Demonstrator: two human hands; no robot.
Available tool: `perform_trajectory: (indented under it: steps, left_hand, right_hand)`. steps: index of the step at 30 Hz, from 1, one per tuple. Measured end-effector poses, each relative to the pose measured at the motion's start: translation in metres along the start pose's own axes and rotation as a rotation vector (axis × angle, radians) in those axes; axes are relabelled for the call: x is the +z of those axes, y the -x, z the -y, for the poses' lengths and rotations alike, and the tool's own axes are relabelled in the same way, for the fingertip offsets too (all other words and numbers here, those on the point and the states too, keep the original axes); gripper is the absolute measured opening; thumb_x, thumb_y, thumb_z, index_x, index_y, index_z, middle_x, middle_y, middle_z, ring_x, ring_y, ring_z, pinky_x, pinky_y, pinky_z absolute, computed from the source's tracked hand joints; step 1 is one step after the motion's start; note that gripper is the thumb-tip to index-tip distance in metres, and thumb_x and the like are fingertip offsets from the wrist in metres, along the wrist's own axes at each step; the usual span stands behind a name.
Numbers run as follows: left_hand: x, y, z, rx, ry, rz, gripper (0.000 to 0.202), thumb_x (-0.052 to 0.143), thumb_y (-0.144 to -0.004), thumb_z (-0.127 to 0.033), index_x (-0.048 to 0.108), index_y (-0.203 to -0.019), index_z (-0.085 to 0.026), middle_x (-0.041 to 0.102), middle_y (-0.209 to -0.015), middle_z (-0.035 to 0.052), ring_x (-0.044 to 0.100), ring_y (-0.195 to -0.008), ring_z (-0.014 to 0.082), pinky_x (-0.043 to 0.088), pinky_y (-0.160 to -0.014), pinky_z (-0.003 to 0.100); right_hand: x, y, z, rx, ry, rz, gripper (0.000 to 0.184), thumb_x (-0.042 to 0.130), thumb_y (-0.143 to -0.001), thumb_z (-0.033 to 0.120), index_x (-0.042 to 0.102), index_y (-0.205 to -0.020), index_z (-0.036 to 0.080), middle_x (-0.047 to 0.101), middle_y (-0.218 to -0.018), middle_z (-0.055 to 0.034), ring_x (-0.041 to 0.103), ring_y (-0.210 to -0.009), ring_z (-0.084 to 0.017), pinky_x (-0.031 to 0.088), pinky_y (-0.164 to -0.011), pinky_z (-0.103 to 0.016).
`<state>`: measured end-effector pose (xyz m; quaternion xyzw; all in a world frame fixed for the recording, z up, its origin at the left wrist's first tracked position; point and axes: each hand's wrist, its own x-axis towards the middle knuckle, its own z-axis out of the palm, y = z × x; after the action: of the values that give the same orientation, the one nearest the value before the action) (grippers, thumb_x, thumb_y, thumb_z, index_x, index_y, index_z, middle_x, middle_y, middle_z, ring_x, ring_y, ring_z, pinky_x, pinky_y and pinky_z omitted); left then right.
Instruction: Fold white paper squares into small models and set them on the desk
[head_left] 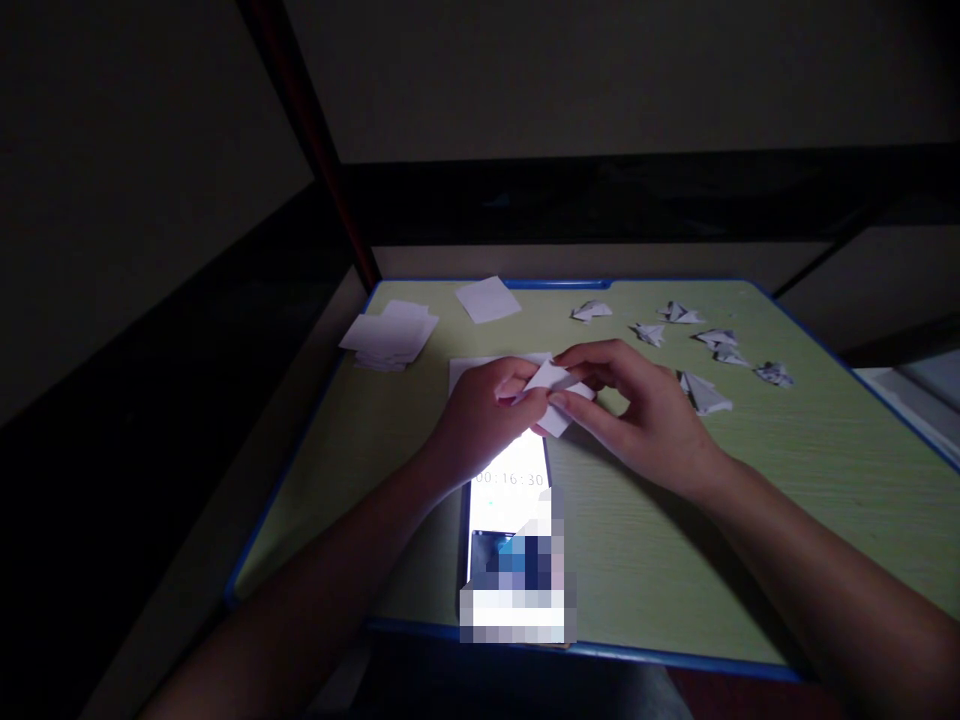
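Note:
Between my two hands, above the middle of the table, is a small piece of white folded paper (559,412). My left hand (491,410) pinches its left side, thumb toward me and fingers behind. On the other side my right hand (637,405) grips it between thumb and curled fingers. The paper shows several flaps and a pointed upper edge; its far side is hidden by my fingers. Beneath and behind my left hand lies a flat white sheet (466,372). Below my hands a lit phone (510,505) rests on the table, its screen showing a timer and a partly blurred picture.
The light green table (360,480) has a blue rim. At its far left is a stack of white paper squares (394,335), with a single paper square (487,300) behind. Several folded paper pieces (703,392) are scattered on the right. Papers (911,400) lie beyond the right edge.

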<state>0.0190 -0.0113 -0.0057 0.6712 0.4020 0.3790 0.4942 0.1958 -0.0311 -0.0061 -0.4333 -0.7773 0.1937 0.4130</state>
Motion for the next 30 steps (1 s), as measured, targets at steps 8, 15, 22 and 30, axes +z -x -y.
perform_trajectory:
  steps: [8, 15, 22, 30]
  left_hand:
    - [-0.002, 0.000, 0.002, 0.038, -0.051, -0.030, 0.015, 0.058, -0.074, -0.018, 0.063, -0.086, -0.011, 0.070, -0.075, 0.0049, 0.064, -0.059, 0.0110, 0.049, -0.047, 0.018]
    - [0.001, 0.002, 0.002, 0.114, -0.133, -0.062, 0.014, 0.058, -0.073, -0.012, 0.063, -0.085, -0.012, 0.070, -0.074, 0.0031, 0.061, -0.059, 0.0097, 0.047, -0.048, 0.017]
    - [0.002, 0.003, 0.009, 0.137, -0.143, -0.102, 0.028, 0.062, -0.072, -0.013, 0.058, -0.099, -0.015, 0.069, -0.075, 0.0015, 0.062, -0.061, 0.0110, 0.047, -0.051, 0.019]
    - [0.002, 0.002, 0.011, 0.148, -0.127, -0.077, 0.028, 0.060, -0.072, -0.012, 0.056, -0.100, -0.016, 0.066, -0.068, -0.0008, 0.059, -0.054, 0.0100, 0.043, -0.046, 0.018]
  right_hand:
    - [-0.007, -0.003, 0.004, 0.105, -0.063, 0.053, 0.024, 0.066, -0.082, 0.034, 0.065, -0.099, 0.017, 0.070, -0.086, -0.0054, 0.063, -0.073, -0.016, 0.049, -0.060, -0.028]
    - [-0.007, -0.004, 0.005, 0.125, -0.066, 0.063, 0.024, 0.067, -0.081, 0.038, 0.068, -0.093, 0.017, 0.069, -0.079, -0.0037, 0.060, -0.066, -0.014, 0.046, -0.055, -0.027]
    - [0.001, -0.002, 0.006, 0.193, -0.159, -0.028, 0.024, 0.072, -0.076, 0.033, 0.064, -0.091, 0.016, 0.067, -0.076, -0.0028, 0.060, -0.065, -0.014, 0.046, -0.055, -0.026]
    - [0.001, -0.005, 0.006, 0.289, -0.387, 0.057, 0.021, 0.072, -0.076, 0.034, 0.065, -0.081, 0.015, 0.065, -0.072, -0.0026, 0.056, -0.062, -0.012, 0.044, -0.054, -0.025]
